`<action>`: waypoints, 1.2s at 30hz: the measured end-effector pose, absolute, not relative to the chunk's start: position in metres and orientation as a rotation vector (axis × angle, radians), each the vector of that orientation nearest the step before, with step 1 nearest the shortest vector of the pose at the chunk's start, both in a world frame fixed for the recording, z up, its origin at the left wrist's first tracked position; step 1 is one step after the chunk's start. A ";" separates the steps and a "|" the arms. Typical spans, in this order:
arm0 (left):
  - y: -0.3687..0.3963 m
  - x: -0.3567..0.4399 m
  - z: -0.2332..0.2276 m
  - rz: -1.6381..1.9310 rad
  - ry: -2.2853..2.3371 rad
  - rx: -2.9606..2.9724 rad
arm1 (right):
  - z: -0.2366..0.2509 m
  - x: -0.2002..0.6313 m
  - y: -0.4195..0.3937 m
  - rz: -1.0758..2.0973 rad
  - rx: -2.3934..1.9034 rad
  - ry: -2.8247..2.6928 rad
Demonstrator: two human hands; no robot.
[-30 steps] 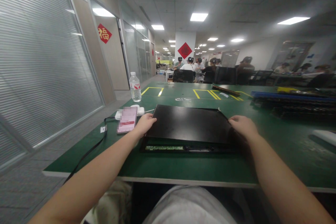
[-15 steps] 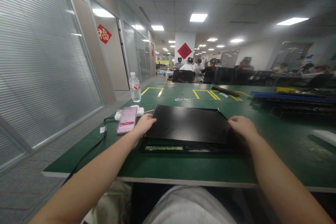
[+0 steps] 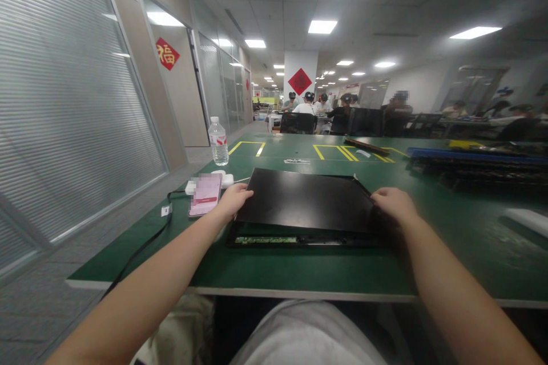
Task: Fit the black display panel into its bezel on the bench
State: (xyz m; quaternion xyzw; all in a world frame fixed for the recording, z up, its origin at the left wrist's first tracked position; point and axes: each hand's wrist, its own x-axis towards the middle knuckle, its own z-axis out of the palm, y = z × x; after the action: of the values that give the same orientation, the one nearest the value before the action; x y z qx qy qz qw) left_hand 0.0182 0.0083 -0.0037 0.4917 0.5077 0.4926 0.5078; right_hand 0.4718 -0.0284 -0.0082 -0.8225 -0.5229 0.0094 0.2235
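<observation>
A dark, glossy screen panel (image 3: 303, 199) lies at a skew over a black frame (image 3: 342, 241) on the green table. Its left edge is pinched by my left hand (image 3: 234, 199), thumb on top. At the right edge my right hand (image 3: 396, 203) is closed, its fingers partly hidden under the panel and frame corner. A green circuit board strip (image 3: 265, 240) shows along the frame's near side, below the panel's lower edge. The rest of the frame's inside is covered by the panel.
Left on the table (image 3: 299, 279) are a phone (image 3: 206, 197), white plugs with a cable, and a water bottle (image 3: 219, 142). Stacked dark strips (image 3: 475, 168) lie at right, with a white object (image 3: 528, 219) nearer. A brown strip (image 3: 368, 145) lies far back. Several people sit beyond.
Almost nothing differs. The view has shifted slightly, and both hands keep their hold on the panel's edges.
</observation>
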 end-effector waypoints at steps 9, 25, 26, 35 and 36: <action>0.006 0.018 0.004 1.088 1.099 1.021 | -0.002 0.467 -0.033 0.138 -2.256 -1.367; 0.008 0.016 -0.001 1.115 1.118 1.126 | -0.003 0.468 -0.032 0.117 -2.276 -1.377; 0.007 0.016 -0.001 1.119 1.121 1.125 | -0.003 0.468 -0.032 0.115 -2.274 -1.380; 0.006 0.018 -0.001 1.104 1.137 1.135 | -0.006 0.468 -0.031 0.103 -2.250 -1.383; 0.006 0.018 -0.001 1.106 1.138 1.135 | -0.005 0.468 -0.031 0.103 -2.251 -1.384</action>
State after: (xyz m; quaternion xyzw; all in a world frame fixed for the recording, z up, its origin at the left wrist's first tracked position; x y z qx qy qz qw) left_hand 0.0185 0.0062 -0.0007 0.4817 0.4829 0.4696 0.5607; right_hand 0.4685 -0.0311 -0.0054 -0.8251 -0.5072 0.0379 0.2460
